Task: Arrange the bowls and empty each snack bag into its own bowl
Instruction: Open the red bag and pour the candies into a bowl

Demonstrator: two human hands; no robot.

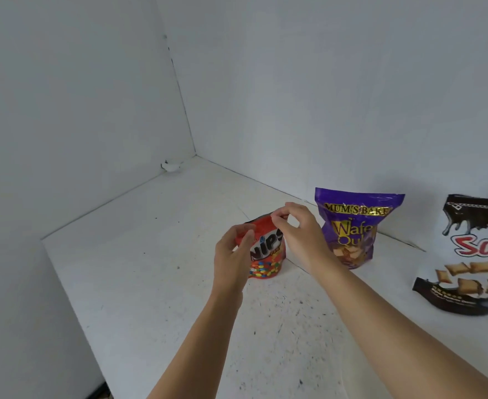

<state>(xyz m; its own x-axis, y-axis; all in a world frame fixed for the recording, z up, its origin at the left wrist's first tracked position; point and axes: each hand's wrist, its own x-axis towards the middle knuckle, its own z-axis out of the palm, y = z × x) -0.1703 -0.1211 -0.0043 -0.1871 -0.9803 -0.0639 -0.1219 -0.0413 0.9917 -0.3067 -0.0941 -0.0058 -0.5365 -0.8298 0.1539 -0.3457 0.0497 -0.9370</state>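
I see the red Nips candy bag (268, 256) standing upright on the white desk (150, 254). The right hand (300, 234) pinches its top edge between curled fingers (277, 219), the left hand (232, 254) grips its left side, and a purple Mum's Bake wafer bag (352, 228) stands just beside

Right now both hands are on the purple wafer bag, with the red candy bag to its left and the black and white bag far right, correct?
Not quite: the head view shows the left hand and right hand holding the red candy bag, not the purple wafer bag. The rest holds, with the black and white bag far right.
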